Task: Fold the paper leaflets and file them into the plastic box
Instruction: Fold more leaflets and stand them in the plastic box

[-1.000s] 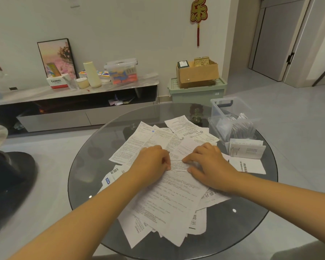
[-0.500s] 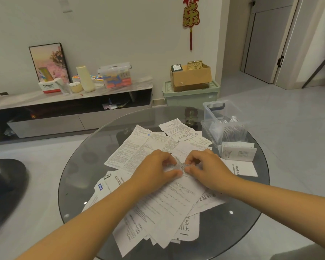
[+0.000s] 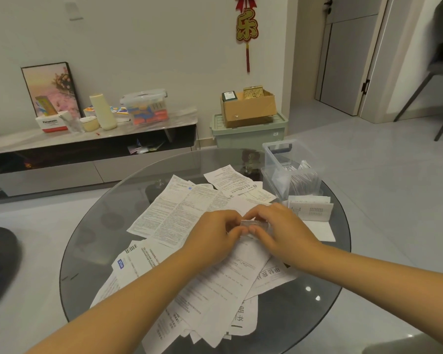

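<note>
Here, a round dark glass worktop (image 3: 92,251) fills the head view, strewn with unfolded printed paper leaflets (image 3: 179,213) that lie beneath and around both hands. Beyond the right hand, near the worktop's far edge, stands a clear plastic box (image 3: 279,159) with folded leaflets upright inside it. Just beside the right hand's outer side, between it and the box, a small stack of folded leaflets (image 3: 311,208) leans. The left hand (image 3: 212,238) and right hand (image 3: 284,231) meet at the middle of the pile, fingers curled, together pinching a small folded leaflet (image 3: 251,222) by its edges. That leaflet sits raised slightly above the loose sheets, between the two thumbs.
</note>
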